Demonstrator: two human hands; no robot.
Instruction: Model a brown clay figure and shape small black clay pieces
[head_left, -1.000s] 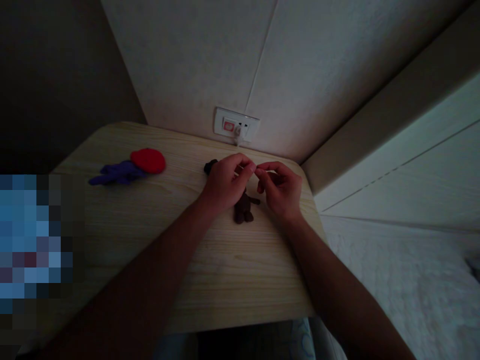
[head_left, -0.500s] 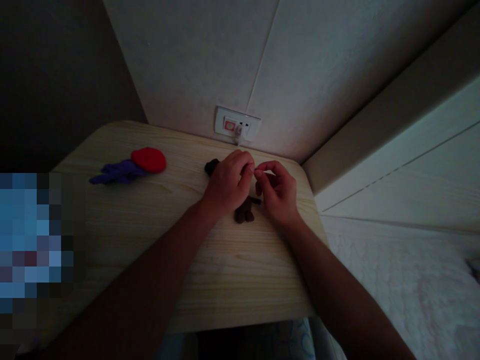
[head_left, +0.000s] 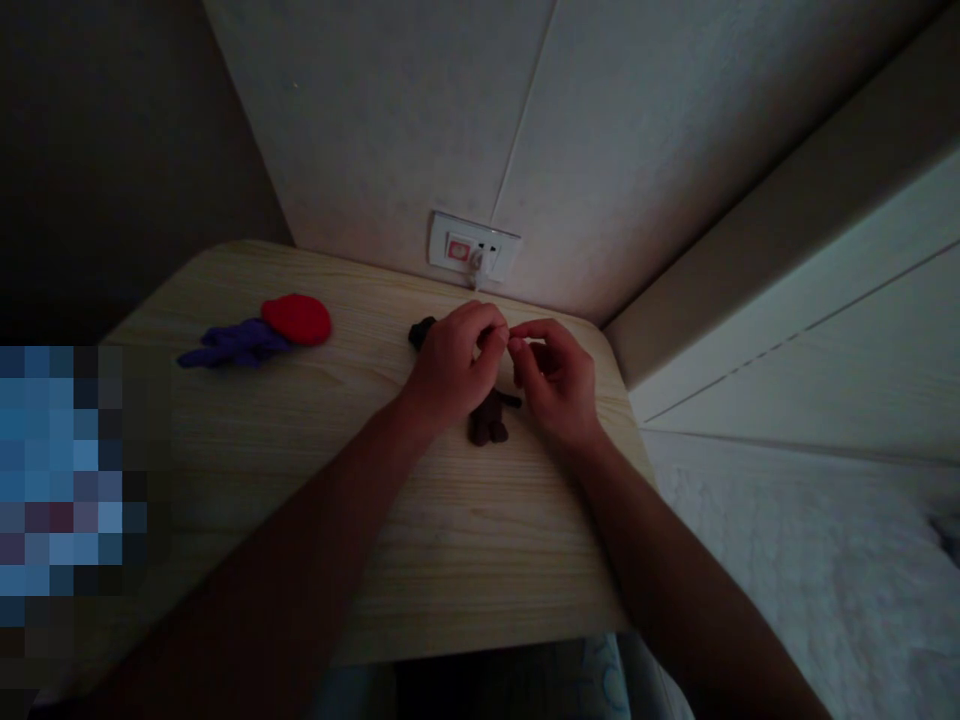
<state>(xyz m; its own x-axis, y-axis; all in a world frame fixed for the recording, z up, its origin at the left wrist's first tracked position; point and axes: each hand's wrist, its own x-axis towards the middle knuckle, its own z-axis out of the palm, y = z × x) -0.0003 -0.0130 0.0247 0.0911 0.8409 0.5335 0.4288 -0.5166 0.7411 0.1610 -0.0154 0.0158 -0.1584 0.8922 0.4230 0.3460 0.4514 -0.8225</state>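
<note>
Head view: left hand (head_left: 461, 362) and right hand (head_left: 559, 385) press fingertips together above the brown figure (head_left: 488, 418); anything pinched is unclear.

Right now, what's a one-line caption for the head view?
Fingertips of the left hand and right hand meet above a brown clay figure on a wood-grain tabletop.

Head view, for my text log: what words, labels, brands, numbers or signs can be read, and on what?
None legible.
Red square on the wall socket: too small to read.
Fabric below the table: pale blue marks, too blurred to read.
</note>
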